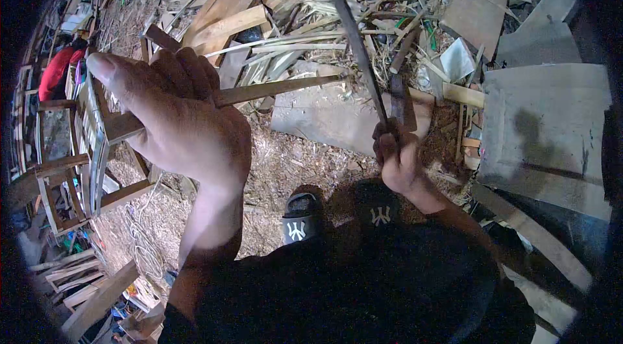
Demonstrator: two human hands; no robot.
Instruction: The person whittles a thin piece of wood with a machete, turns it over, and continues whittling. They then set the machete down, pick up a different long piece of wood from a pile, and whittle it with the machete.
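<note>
My left hand (188,110) is raised close to the camera, its fingers wrapped round a narrow wooden strip (279,89). The strip runs through the fist, with a thicker end (123,127) at the left and a tapering end pointing right. My right hand (397,157) is lower and further right, closed on the lower end of a long, dark blade-like piece (355,39). That piece points up and slightly left, past the tip of the strip in this view. What the fingers cover of its grip end is hidden.
Wood offcuts and thin slats (292,52) heap up ahead. A flat board (318,114) lies on the shaving-covered floor, and a large panel (545,130) is at right. Wooden frames (65,195) and tangled cord (144,240) are at left. Slide sandals (300,221) show below.
</note>
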